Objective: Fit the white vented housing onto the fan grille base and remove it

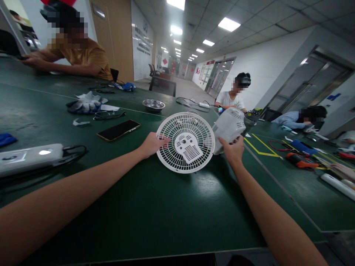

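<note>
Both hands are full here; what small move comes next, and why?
I'd probably turn the white plastic housing slightly toward the camera with the right hand, while the left hand steadies the fan grille by its rim. Grille and housing lie so close in this view that I can't tell whether they touch.

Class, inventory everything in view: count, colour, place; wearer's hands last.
Slatted round plastic grille: one, white, centre
Vented plastic housing: one, white, beside grille
Rectangular phone: one, black, left of grille
Round metal bowl: one, silver, beyond phone
Fabric gloves: uncountable, white-blue, upper left
Long plastic case: one, white, left edge
Handheld device: one, orange-black, right
Tape lines: several, yellow, right
Cables: several, mostly black, scattered
Ceiling lights: several, white, overhead
Seated people: at least three, mixed clothing colours, around table
Flat table: one, dark green, beneath
Left hand: one, bare, gripping grille
Right hand: one, bare, gripping housing
</note>
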A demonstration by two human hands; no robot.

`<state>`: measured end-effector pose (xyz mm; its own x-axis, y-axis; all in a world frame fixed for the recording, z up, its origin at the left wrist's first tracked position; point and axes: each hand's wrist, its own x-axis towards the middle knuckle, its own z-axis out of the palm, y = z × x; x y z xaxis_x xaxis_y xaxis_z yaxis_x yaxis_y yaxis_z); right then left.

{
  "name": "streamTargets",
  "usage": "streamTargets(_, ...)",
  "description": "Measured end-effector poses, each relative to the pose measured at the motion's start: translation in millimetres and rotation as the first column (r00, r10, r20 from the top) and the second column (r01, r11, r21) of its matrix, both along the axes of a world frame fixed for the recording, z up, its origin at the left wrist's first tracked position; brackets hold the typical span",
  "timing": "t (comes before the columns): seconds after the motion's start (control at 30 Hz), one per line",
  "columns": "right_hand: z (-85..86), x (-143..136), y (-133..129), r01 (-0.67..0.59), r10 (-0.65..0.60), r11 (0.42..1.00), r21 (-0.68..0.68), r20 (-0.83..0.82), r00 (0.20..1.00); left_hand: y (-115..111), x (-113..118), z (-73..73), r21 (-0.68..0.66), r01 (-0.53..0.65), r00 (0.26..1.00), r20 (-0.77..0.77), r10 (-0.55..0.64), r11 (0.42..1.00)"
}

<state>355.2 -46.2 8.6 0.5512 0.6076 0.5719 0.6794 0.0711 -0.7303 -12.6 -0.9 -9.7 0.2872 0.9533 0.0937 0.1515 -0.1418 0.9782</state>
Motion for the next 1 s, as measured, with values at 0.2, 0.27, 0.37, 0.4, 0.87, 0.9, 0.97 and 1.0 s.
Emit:
streamTargets(0.2, -4.7, 47, 5, 0.113, -0.112, 0.993, -0.045, 0.015, 0.994, -4, 1, 3.5, 0.001, -0.003, 1.0, -0.006, 0.003, 1.0)
streamTargets(0.27, -7.3, 55, 6, 0.084, -0.083, 0.994, -0.071, 0.017, 0.996, -5, 1, 4.5, 0.004, -0.008, 1.0, -0.014, 0.008, 1.0)
streamTargets(0.37, -9.8, 58, 7, 0.018, -0.018, 0.999, -0.027, 0.001, 1.0, -6, 0, 5.7, -0.001, 0.002, 1.0, -0.017, -0.002, 1.0)
streamTargets(0.4, -10.0, 58, 8, 0.002, -0.002, 1.0, 0.008, 0.0, 1.0, -6, 1, 5.9, -0.006, 0.004, 1.0, -0.018, -0.004, 1.0)
streamTargets(0.87, -10.3, 62, 15, -0.07, 0.069, 0.977, 0.2, 0.012, 0.998, -2, -1, 2.4, -0.006, 0.018, 1.0, -0.007, -0.018, 1.0)
streamTargets(0.9, -10.3, 62, 15, -0.066, 0.062, 0.978, 0.198, 0.024, 0.998, -2, -1, 2.4, -0.002, 0.016, 1.0, -0.011, -0.016, 1.0)
streamTargets(0.97, -9.5, 63, 15, -0.052, 0.045, 0.978, 0.203, 0.038, 0.998, -2, -1, 2.3, 0.008, 0.01, 1.0, -0.019, -0.01, 1.0)
streamTargets(1.0, -8.8, 63, 15, -0.044, 0.037, 0.977, 0.21, 0.039, 0.999, -2, -1, 2.4, 0.011, 0.009, 1.0, -0.023, -0.009, 1.0)
